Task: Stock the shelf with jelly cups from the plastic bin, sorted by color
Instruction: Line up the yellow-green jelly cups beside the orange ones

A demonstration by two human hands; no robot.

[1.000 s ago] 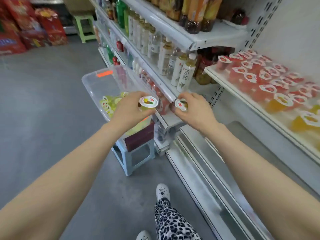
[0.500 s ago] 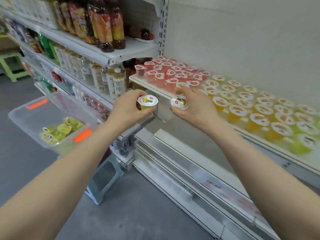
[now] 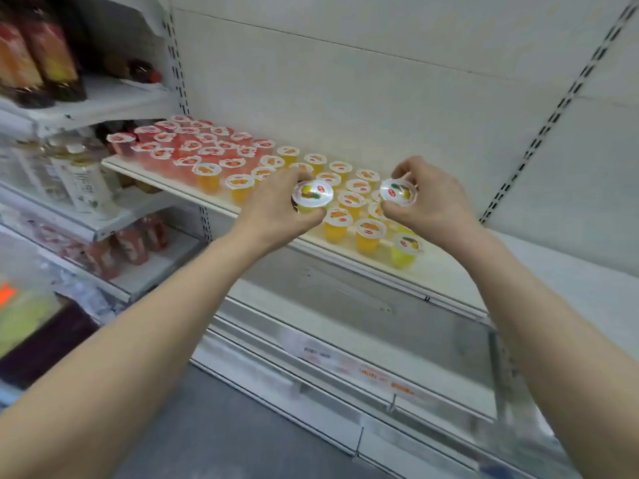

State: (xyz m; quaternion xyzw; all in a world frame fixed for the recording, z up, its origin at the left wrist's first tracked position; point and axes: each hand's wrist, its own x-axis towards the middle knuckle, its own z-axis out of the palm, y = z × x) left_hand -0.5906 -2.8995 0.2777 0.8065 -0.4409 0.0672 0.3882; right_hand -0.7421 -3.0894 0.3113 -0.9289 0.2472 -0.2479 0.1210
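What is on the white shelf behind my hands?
Red jelly cups at left, orange jelly cups mid-shelf, one yellow-green jelly cup at right. The left hand and right hand hide others.

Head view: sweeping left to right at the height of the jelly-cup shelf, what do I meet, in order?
Pale drink bottles → red jelly cups → orange jelly cups → single yellow-green jelly cup → bare stretch of shelf → slotted upright.
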